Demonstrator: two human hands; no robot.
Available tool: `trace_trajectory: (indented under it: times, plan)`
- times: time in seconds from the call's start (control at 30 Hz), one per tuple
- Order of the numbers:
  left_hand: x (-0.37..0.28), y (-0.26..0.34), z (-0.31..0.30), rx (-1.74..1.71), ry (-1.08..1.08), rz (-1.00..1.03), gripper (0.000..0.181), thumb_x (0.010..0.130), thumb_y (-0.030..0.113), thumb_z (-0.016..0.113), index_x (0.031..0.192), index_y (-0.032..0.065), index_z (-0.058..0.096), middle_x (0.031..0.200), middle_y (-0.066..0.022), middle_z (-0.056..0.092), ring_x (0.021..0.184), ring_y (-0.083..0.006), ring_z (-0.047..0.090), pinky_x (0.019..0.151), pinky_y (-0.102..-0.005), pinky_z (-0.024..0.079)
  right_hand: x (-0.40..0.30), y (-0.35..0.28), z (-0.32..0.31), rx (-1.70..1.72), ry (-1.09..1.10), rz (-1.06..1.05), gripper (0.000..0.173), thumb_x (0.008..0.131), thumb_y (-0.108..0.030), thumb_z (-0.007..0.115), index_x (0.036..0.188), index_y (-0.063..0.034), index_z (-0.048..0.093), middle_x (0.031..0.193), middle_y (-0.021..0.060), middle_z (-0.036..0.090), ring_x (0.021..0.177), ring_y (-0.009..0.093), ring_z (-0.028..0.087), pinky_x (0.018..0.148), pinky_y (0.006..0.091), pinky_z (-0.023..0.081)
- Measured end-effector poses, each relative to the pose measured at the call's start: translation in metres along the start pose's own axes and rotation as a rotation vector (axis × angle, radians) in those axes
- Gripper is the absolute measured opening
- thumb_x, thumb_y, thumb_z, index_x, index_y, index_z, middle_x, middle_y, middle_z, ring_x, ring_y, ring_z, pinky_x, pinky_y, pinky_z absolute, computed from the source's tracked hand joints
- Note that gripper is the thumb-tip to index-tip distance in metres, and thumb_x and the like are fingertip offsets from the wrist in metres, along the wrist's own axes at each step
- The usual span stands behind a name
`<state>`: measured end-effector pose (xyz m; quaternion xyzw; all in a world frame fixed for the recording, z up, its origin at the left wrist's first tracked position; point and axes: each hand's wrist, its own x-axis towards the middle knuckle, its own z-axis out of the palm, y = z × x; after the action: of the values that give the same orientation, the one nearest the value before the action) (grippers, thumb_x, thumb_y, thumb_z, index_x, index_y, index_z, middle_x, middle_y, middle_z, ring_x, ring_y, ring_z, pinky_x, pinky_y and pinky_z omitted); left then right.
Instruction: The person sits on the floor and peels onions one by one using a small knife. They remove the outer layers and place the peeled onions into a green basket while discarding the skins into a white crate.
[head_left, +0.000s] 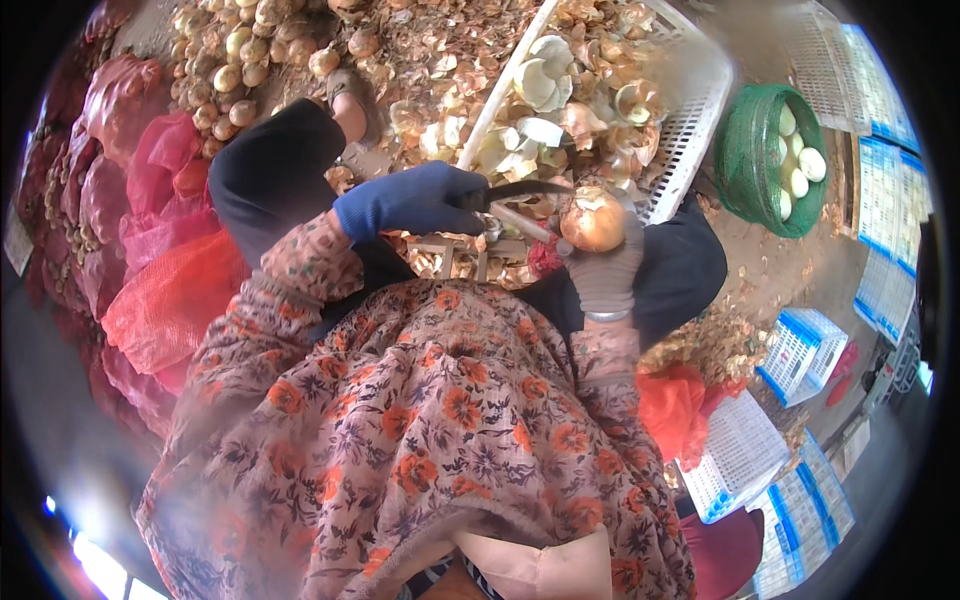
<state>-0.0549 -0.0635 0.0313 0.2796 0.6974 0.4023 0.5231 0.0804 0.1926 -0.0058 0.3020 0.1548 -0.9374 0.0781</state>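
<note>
My left hand (416, 199), in a blue knit glove, grips the dark handle of a curved knife (529, 189). The blade points right, its tip at the top of a yellow-brown onion (592, 219). That onion is held in my right hand (606, 274), which wears a grey-brown glove. Beneath both hands lie loose onion skins (517, 150) in and around a white slatted plastic crate (686, 150). A pale pole (506, 86) slants across the skins. Some red netting (544, 259) shows beside my right glove.
Unpeeled onions (240, 67) are heaped at upper left, beside red mesh sacks (176, 300). A green mesh-covered basket (739, 161) at right holds several peeled onions (811, 163). White-and-blue plastic crates (806, 352) stand farther right, with another white crate (735, 450) and a red mesh bag (671, 412) at lower right.
</note>
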Motion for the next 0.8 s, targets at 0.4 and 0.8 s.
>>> trace_trajectory:
  times: [0.4,0.8]
  plan:
    - [0.073,-0.013,0.062,-0.295,0.564,0.314,0.020,0.084,0.002,0.065,0.103,0.0006,0.060,0.075,0.0033,0.055,0.060,-0.0044,0.047,0.055,-0.0214,0.043,0.008,0.029,-0.006,-0.097,-0.062,-0.042,0.052,0.078,-0.028,0.071,0.119,0.0006,0.056,0.107,0.0091,0.064,0.099,0.022,0.063,0.091,0.0350,0.051]
    - [0.069,0.020,0.058,-0.913,0.456,0.093,0.027,0.085,0.006,0.063,0.111,-0.0004,0.056,0.071,-0.0013,0.053,0.052,-0.0114,0.051,0.050,-0.0248,0.044,0.007,0.029,0.001,0.052,-0.062,-0.136,0.050,0.084,-0.032,0.067,0.120,0.0004,0.057,0.111,0.0111,0.064,0.101,0.024,0.062,0.092,0.0367,0.049]
